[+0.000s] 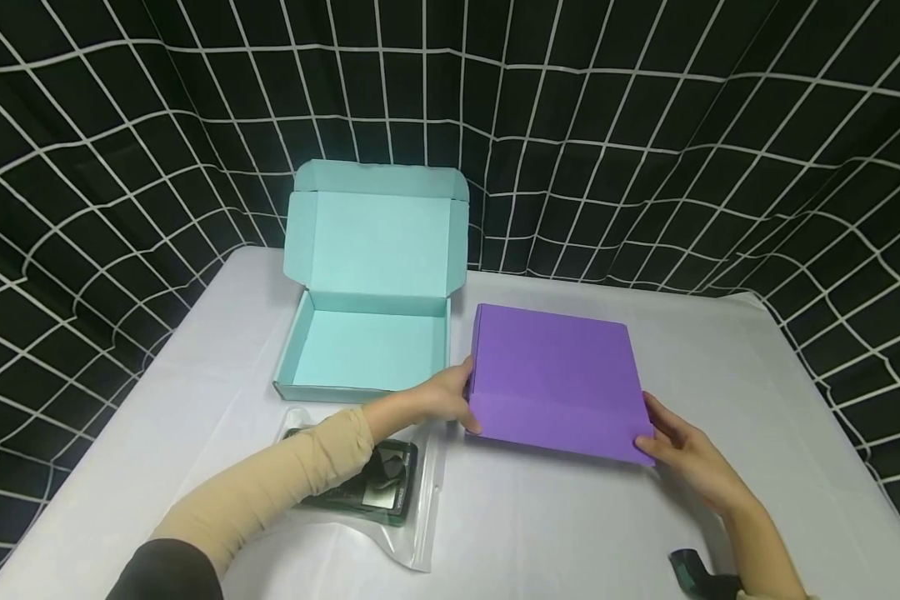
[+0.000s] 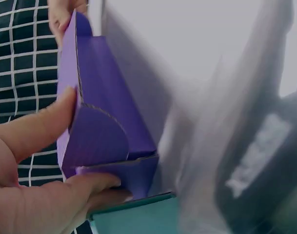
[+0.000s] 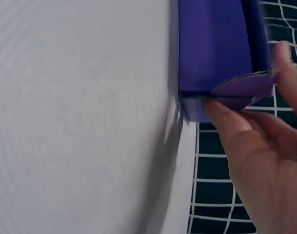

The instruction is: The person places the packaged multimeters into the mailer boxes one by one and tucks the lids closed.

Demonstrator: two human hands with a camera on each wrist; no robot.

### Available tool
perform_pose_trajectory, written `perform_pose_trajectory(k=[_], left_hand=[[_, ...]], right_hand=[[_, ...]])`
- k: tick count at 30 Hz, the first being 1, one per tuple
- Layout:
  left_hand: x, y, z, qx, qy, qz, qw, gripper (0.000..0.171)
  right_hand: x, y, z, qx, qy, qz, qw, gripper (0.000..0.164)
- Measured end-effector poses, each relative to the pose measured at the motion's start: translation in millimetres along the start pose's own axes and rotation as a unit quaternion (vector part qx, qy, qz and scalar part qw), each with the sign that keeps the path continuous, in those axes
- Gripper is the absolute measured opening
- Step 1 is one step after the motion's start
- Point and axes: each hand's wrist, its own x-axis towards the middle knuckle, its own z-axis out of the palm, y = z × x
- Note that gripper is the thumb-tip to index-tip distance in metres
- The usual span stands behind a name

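Observation:
A purple cardboard mailer box stands on the table just right of centre in the head view, its lid down over the top. The left wrist view shows the lid's front panel and side flap still standing out from the box front. My left hand grips the left front corner, thumb at the lid and fingers against the side wall. At the right front corner my right hand holds the box, its thumb by the lid edge. A curved flap sticks out there. The box's inside is hidden.
An open teal mailer box stands to the left, lid raised. In front of it, partly under my left forearm, lies a clear plastic pouch with a dark green-edged item inside. A white cloth covers the table; a black grid curtain surrounds it.

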Motion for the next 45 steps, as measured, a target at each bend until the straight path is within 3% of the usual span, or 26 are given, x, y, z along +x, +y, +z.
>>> perform_pose_trajectory(k=[4,10,13,18,21,23,26,34,40,45], left_hand=[[0.0,1.2,4.1,0.038,0.018,-0.006,0.9991,0.112],[1.7,-0.9,2.7,-0.086,0.011,0.008,0.9962,0.109],[2.6,-1.9,3.1,-0.109,0.009,0.009,0.9939,0.11],[2.7,-1.6,5.9,-0.031,0.043,0.013,0.9985,0.108],[2.6,0.0,8.1,0.036,0.066,0.012,0.9971,0.105],[2.8,0.7,9.4,0.054,0.079,0.015,0.9953,0.102],[3.6,1.0,11.6,0.069,0.099,0.021,0.9924,0.095],[6.2,0.4,14.7,0.123,0.164,0.031,0.9783,0.052],[5.7,-1.0,15.2,0.146,0.192,0.089,0.9663,0.03],[6.6,-3.9,16.1,0.15,0.208,0.124,0.9584,0.024]], right_hand=[[3,0,2,-0.01,0.013,-0.018,1.0,0.077],[9,-4,-5,0.024,-0.04,-0.025,0.999,0.096],[13,-4,-9,0.058,-0.074,-0.016,0.995,0.102],[20,-4,-9,0.087,-0.096,0.008,0.992,0.106],[23,-4,-8,0.088,-0.088,0.018,0.992,0.106],[24,-4,-8,0.08,-0.075,0.024,0.994,0.106],[25,-3,-6,0.056,-0.053,0.031,0.997,0.105],[32,-5,-2,-0.031,0.001,0.06,0.998,0.101],[35,-7,2,-0.052,0.038,0.085,0.994,0.099],[37,-6,3,-0.047,0.051,0.093,0.993,0.096]])
